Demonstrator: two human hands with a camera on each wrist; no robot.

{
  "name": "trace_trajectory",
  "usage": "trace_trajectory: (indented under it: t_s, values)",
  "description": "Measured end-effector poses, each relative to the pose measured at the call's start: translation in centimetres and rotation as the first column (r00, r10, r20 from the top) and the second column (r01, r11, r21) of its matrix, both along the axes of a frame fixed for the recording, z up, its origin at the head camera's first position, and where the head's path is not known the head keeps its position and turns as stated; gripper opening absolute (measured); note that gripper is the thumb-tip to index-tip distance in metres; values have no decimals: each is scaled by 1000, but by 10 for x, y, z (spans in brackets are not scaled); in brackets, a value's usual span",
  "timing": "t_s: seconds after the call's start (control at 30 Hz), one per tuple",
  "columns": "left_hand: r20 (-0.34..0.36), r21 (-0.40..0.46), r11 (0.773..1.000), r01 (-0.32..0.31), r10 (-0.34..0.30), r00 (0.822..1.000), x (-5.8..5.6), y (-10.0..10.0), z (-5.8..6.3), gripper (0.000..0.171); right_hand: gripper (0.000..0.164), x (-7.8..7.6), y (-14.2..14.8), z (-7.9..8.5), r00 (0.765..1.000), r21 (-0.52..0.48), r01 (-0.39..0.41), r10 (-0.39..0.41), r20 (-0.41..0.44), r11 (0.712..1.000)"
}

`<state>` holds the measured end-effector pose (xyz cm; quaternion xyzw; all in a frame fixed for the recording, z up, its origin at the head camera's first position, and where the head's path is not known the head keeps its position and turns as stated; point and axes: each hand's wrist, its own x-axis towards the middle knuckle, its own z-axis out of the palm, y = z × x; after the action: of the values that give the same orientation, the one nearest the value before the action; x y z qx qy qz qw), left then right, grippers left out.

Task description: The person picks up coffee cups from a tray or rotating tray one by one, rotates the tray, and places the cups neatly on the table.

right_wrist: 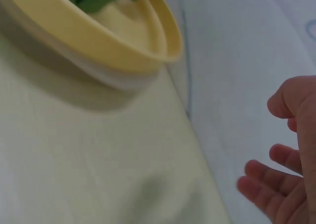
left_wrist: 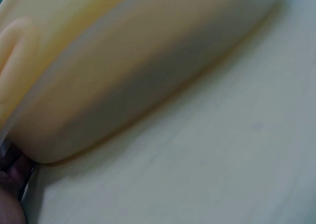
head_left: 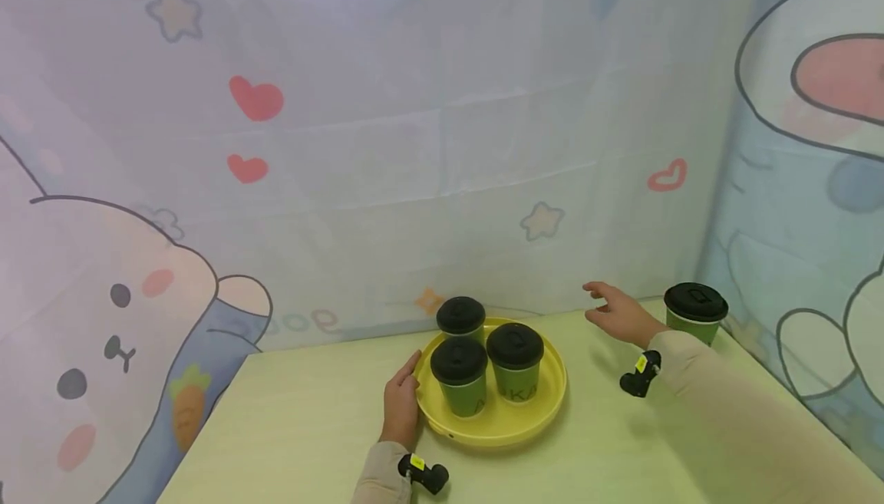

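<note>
My left hand point(head_left: 400, 406) holds the left rim of a round yellow tray point(head_left: 507, 436), part of the hand showing low against the tray's side in the left wrist view. Three green paper cups with black lids stand on the tray: a back cup point(head_left: 461, 316), a front-left cup point(head_left: 461, 375) and a front-right cup point(head_left: 516, 362). To the right of the tray, my right hand point(head_left: 621, 316) is in the air, fingers loosely spread and nothing in them. In the right wrist view its thumb and fingers point(right_wrist: 266, 184) stand apart from the tray's side.
Another green cup point(head_left: 694, 312) with a black lid stands at the table's right back, partly behind my right sleeve. The pale yellow table point(head_left: 290, 412) meets a printed cloth backdrop point(head_left: 387, 220) at the back and another cloth on the right.
</note>
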<state>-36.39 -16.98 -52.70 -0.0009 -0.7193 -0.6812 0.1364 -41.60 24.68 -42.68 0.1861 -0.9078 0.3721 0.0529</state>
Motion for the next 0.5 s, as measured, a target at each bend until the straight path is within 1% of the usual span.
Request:
trace_trajectory:
  t_s: [0.1,0.17,0.23,0.3,0.4,0.43,0.5]
  values:
    - [-2,-5,1000,4,-4,1000,2,-1,1,58,59,3,-18,-16,996,-101,-4,13,93,995]
    - [-6,6,1000,15,-15,1000,3,-1,2,58,58,5,-27,-27,987,-171,1,26,158,985]
    - [-7,26,999,29,-29,1000,3,-1,2,58,55,7,-35,-39,980,-211,16,27,199,977]
    - [-3,31,999,37,-37,999,2,-1,2,58,51,12,-43,-49,977,-227,33,17,213,973]
    - [2,27,999,34,-34,999,2,0,1,59,46,17,-52,-63,979,-240,49,0,204,970]
    - [4,24,999,33,-34,999,1,0,1,59,45,20,-54,-66,979,-254,55,-1,205,966]
    - [0,21,999,32,-32,999,1,-1,0,59,43,23,-58,-73,974,-314,69,4,227,947]
